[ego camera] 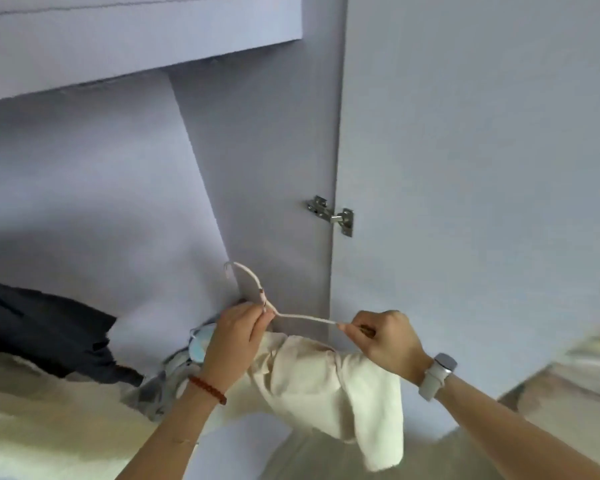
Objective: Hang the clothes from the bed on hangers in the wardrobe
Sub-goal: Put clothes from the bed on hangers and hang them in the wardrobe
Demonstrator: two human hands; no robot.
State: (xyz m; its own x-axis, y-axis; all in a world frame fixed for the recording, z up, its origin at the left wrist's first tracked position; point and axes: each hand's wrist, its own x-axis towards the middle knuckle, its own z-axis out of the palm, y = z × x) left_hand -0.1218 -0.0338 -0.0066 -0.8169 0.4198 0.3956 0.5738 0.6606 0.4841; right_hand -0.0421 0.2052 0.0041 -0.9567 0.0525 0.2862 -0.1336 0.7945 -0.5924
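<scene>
— While the left hand [234,336] is pinching the thin white hanger [303,317] at its neck, the right hand [383,336] is gripping one arm.

— The cream cloth garment [326,386] is hanging below, half on; it is probably risking slipping off.

Two bare forearms are seen, with no sleeves reaching into view. A bracelet [207,390] of small reddish-brown beads is worn round the wrist of the left hand [232,336]. On the wrist of the right hand [385,341] a watch [444,364] is worn, with a rounded pale grey case and a smooth off-white strap [430,382] wrapped snugly round the wrist. No rings can be made out on the fingers.
</scene>
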